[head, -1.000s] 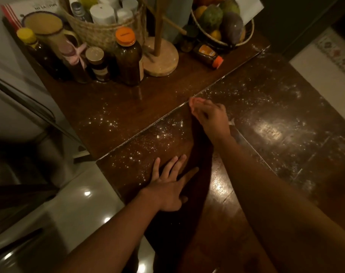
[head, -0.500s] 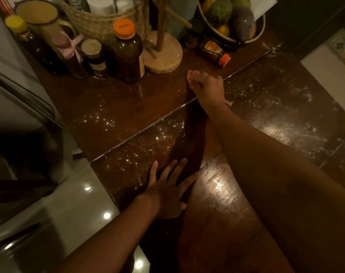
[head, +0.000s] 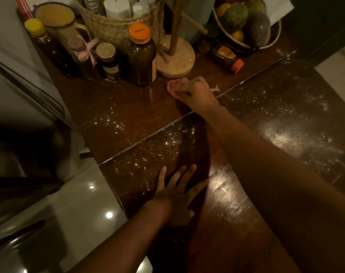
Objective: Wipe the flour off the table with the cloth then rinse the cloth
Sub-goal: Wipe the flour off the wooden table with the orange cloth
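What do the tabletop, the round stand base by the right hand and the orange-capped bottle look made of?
Tabletop: dark wood, seemingly varnished; grain shows and it reflects the light glossily.
Stand base: pale, matte, probably unfinished wood, dusted with flour.
Orange-capped bottle: translucent dark amber body, glass or plastic, cannot tell; the cap looks plastic.

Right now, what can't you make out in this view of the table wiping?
- Cloth: the right hand covers it in the head view; only a pale scrap shows beside it.
- Flour under the right forearm: hidden by the arm and its shadow.
- Bottle labels, such as on the orange-capped bottle: too dim and small to read.
- Fruit bowl and woven basket: cut off by the top edge.
- Left hand: flat on the table, partly in shadow.
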